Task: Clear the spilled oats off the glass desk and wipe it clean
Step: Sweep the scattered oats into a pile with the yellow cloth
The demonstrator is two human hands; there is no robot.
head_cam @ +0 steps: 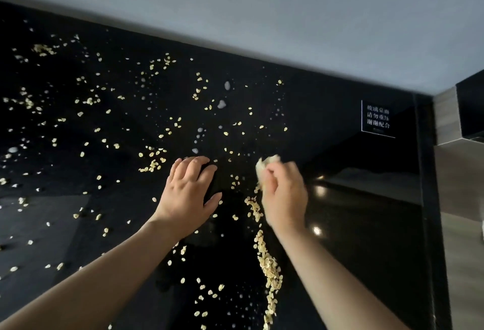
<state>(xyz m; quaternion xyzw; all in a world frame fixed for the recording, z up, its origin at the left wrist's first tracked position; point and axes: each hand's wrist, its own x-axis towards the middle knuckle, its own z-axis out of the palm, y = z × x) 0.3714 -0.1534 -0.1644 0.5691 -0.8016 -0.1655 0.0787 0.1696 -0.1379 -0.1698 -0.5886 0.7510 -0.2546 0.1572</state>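
Pale oat flakes lie scattered over most of the black glass desk. A denser line of oats runs from below my right hand toward the near edge. My right hand is closed around a crumpled pale cloth or tissue, pressed on the glass at centre right and blurred by motion. My left hand rests flat on the desk beside it, fingers spread, holding nothing. Several small water droplets sit on the glass farther back.
A small sign with white characters stands at the desk's back right. A grey wall runs behind the desk. Past the right edge stands a grey-brown cabinet surface. The glass right of my right hand carries almost no oats.
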